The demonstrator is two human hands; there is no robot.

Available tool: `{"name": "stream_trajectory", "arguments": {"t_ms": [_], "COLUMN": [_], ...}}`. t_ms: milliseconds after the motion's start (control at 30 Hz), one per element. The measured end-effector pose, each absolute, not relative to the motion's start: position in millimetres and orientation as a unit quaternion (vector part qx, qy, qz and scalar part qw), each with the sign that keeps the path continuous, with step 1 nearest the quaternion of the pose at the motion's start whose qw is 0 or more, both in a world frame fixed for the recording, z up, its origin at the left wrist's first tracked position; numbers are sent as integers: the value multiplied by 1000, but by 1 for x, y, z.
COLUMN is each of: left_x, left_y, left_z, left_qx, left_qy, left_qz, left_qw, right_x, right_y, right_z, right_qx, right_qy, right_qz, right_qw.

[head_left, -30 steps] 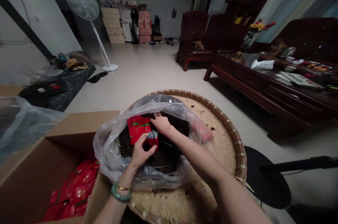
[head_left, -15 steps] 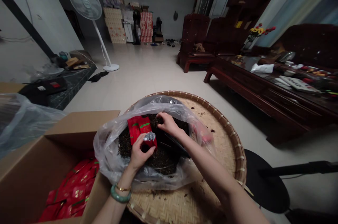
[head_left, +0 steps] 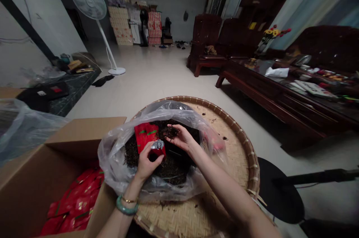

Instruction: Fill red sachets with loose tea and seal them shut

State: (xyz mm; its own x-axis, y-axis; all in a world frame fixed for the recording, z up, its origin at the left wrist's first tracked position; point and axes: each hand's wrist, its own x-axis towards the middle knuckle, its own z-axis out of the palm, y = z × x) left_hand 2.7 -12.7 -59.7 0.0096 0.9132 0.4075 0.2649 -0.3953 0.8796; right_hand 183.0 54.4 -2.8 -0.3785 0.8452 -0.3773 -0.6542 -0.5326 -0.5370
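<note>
My left hand point(head_left: 147, 165) pinches an opened red packet point(head_left: 160, 151) whose silver lining shows at the mouth. Just right of it, my right hand point(head_left: 183, 140) is turned partly palm up, with a clump of dark dried leaves point(head_left: 170, 132), like tea, in its curled fingers. Both hands are over a clear plastic bag point(head_left: 112, 157) with more loose leaves point(head_left: 168, 169) inside. Several flat red packets point(head_left: 142, 135) lie on the leaves behind my left hand. A black flat-sided object point(head_left: 179, 151) sits under my right hand, partly covered.
The bag rests on a round woven bamboo tray point(head_left: 238, 148) with scattered leaf bits. At the left, a cardboard box point(head_left: 33, 170) holds many filled-looking red packets point(head_left: 81, 197). A black stand base point(head_left: 283, 189) is at the right, a dark wooden table point(head_left: 258, 85) beyond.
My right hand has turned from reaching down into the leaves to palm up, bringing up a clump of them. My left hand keeps the packet in nearly the same place.
</note>
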Motion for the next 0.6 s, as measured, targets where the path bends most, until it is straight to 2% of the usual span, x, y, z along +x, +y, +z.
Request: {"name": "stream_trajectory", "arguments": {"t_ms": [200,600], "left_x": [3,4], "left_y": [-14,-19], "left_z": [-55,-46], "left_qx": [683,732], "left_qy": [433,390], "left_qz": [528,507], "left_qw": [257,236], "right_x": [180,164], "right_y": [59,40], "right_z": [-13,-3], "right_qx": [-288,-218], "right_qy": [-2,32], "right_qz": [814,835], "right_qw": [504,504]}}
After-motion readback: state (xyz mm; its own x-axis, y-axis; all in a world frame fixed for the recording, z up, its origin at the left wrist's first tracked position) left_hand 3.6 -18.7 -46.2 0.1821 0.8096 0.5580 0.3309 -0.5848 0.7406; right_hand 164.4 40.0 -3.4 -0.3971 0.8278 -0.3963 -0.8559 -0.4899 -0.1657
